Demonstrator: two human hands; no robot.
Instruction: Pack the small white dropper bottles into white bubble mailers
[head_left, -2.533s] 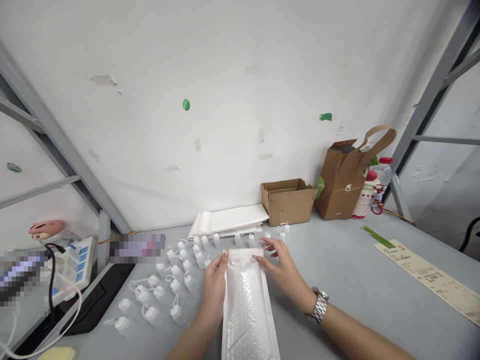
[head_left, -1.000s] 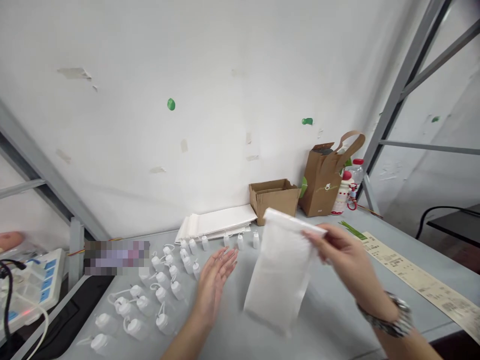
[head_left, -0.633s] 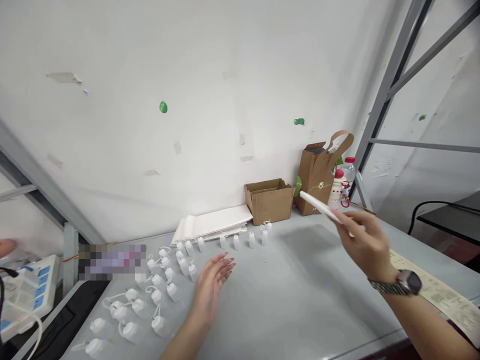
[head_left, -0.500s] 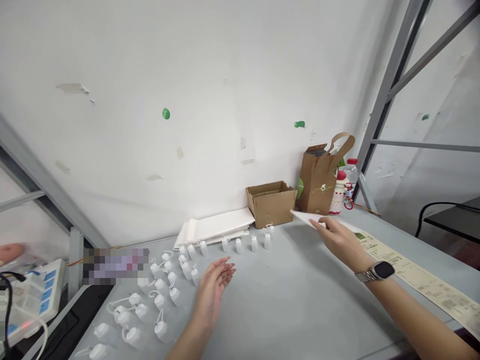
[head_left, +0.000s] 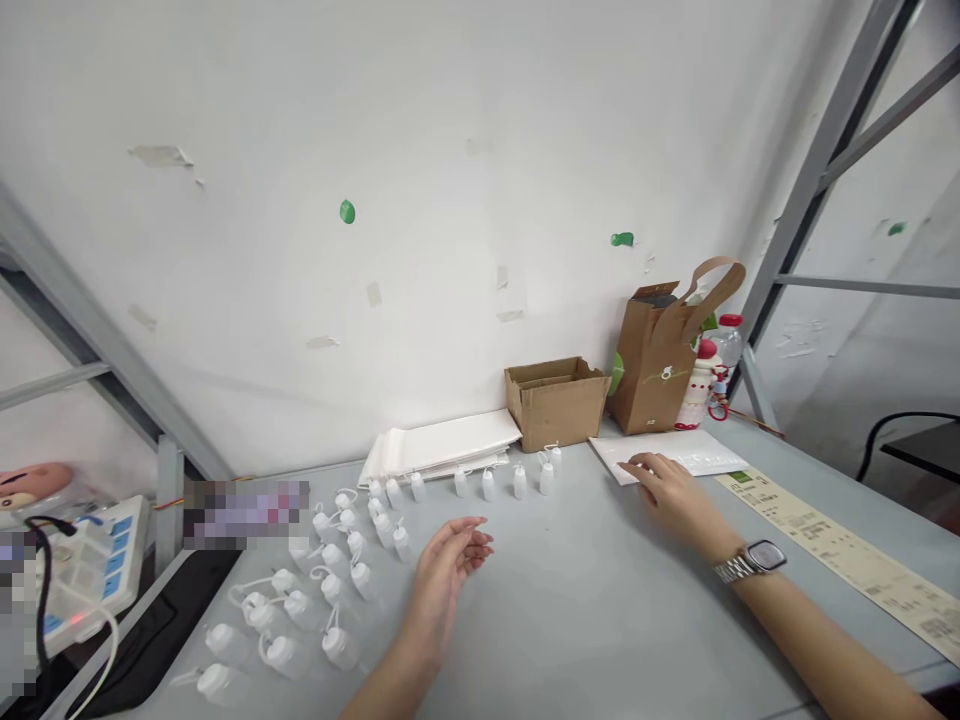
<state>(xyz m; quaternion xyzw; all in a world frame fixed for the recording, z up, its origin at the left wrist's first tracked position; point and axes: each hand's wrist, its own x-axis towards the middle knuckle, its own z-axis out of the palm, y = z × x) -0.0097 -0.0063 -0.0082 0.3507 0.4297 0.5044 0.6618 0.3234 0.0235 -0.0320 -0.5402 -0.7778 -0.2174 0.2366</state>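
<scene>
A white bubble mailer [head_left: 675, 456] lies flat on the grey table [head_left: 600, 600] at the right, in front of the brown paper bag. My right hand [head_left: 671, 490] rests on its near edge with fingers stretched out flat; a watch is on that wrist. My left hand [head_left: 450, 562] hovers over the middle of the table, fingers loosely apart and holding nothing. Several small white squeeze bottles [head_left: 330, 580] with tethered caps stand just left of it, and a row of them [head_left: 487, 482] stands further back.
A stack of white mailers [head_left: 442, 445] lies by the wall beside an open cardboard box [head_left: 556, 400]. A brown paper bag [head_left: 664, 360] and a drink bottle [head_left: 724, 350] stand at the back right. A long printed paper strip [head_left: 847, 550] lies at the right. A power strip [head_left: 82, 560] sits far left.
My right hand lifted the mailer from in front of me, carried it to the right and laid it flat by the paper bag. My left hand let go and stayed mid-table.
</scene>
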